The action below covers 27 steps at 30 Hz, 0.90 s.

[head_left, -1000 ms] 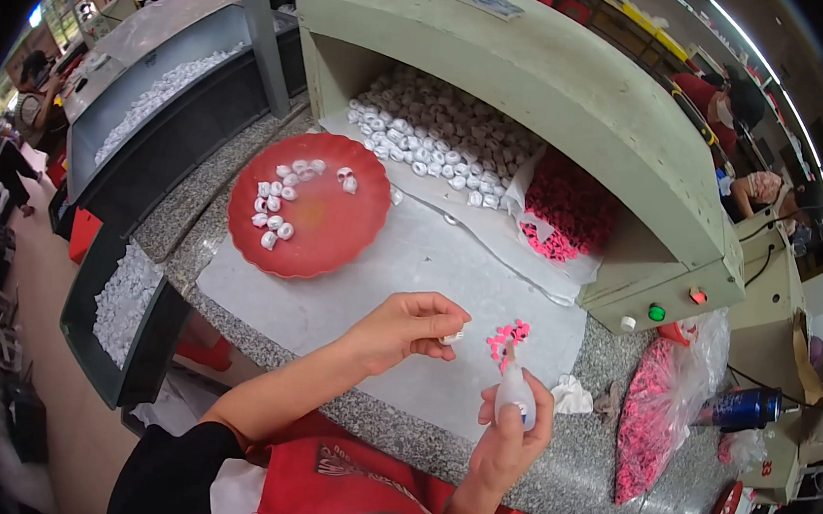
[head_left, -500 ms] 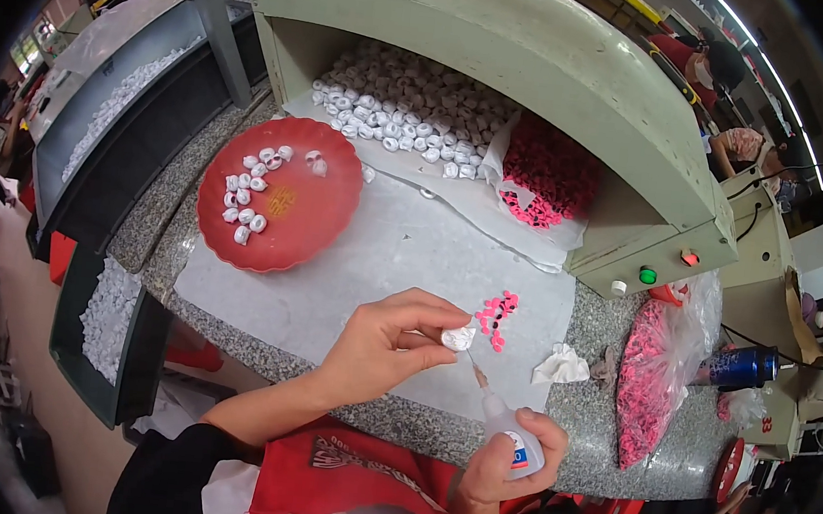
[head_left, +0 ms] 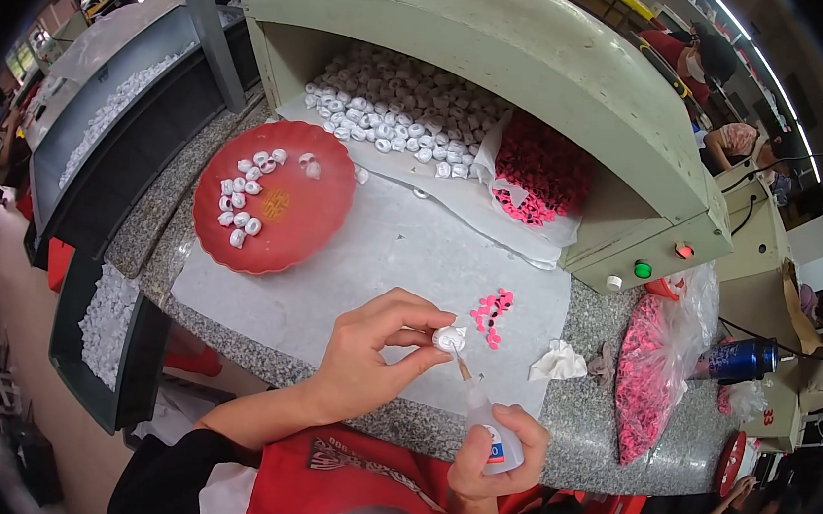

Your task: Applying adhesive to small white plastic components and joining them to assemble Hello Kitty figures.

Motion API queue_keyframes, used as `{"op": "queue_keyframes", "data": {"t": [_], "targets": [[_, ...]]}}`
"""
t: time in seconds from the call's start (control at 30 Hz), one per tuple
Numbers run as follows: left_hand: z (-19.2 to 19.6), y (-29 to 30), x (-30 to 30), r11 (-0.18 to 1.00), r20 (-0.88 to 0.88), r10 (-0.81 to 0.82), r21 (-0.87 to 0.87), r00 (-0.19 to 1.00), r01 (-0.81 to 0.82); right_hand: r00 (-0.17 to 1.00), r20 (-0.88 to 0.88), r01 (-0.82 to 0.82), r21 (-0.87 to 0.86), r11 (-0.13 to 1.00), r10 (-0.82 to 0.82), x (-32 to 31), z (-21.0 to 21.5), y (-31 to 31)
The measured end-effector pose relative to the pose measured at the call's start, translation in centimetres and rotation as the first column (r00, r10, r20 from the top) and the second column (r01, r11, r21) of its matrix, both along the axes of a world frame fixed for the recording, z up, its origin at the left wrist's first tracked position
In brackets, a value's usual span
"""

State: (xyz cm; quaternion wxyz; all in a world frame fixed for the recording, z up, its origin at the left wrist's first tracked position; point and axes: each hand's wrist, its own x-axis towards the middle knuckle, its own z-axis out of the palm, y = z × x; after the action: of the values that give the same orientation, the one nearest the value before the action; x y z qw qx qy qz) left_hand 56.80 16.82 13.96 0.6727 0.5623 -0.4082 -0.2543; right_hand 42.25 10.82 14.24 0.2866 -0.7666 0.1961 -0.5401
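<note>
Between the thumb and fingers of my left hand (head_left: 373, 352) is a small white molded piece (head_left: 449, 339), rounded with pointed corners. My right hand (head_left: 511, 455) is wrapped round a translucent squeeze bottle (head_left: 481, 414) with a thin needle nozzle. The nozzle (head_left: 463, 368) points up at the white piece; its tip is at the piece's lower side, and I cannot tell if they touch. Just beyond lie several loose pink pieces (head_left: 495, 317), some showing black, on a white paper sheet (head_left: 383, 244). A red scalloped plate (head_left: 311, 223) at the left holds several similar white pieces (head_left: 241, 186).
A pale green metal housing (head_left: 550, 52) arches over heaped white pieces (head_left: 395, 117) and a pink-and-black heap (head_left: 544, 171). Right of the sheet are a crumpled tissue (head_left: 558, 362), a plastic bag of pink pieces (head_left: 647, 379) and a blue bottle (head_left: 740, 359). Bins (head_left: 128, 369) stand left.
The white piece has turned a little in my left fingers, and both hands have shifted slightly left. The nozzle tip stays close to the piece. The whole view has moved slightly.
</note>
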Motion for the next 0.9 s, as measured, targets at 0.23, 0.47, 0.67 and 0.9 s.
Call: {"op": "queue_keyframes", "data": {"t": [0.23, 0.47, 0.67, 0.9], "targets": [[0.02, -0.04, -0.10, 1.000, 0.035, 0.014, -0.023, 0.999, -0.013, 1.000, 0.005, -0.022, -0.032, 0.999, 0.023, 0.37, 0.03, -0.20], [-0.06, -0.22, -0.12, 0.999, 0.053, 0.042, -0.033, 0.998, -0.041, 0.999, -0.012, -0.035, -0.049, 0.998, 0.034, 0.20, -0.12, -0.33], [-0.35, 0.00, 0.03, 0.998, 0.117, 0.057, -0.025, 0.992, -0.054, 0.996, -0.058, -0.077, -0.054, 0.996, 0.074, 0.24, 0.36, -0.17], [-0.51, 0.07, 0.23, 0.998, 0.166, 0.052, -0.027, 0.985, -0.049, 0.994, -0.077, -0.083, -0.086, 0.993, 0.077, 0.06, 0.70, -0.48]]}}
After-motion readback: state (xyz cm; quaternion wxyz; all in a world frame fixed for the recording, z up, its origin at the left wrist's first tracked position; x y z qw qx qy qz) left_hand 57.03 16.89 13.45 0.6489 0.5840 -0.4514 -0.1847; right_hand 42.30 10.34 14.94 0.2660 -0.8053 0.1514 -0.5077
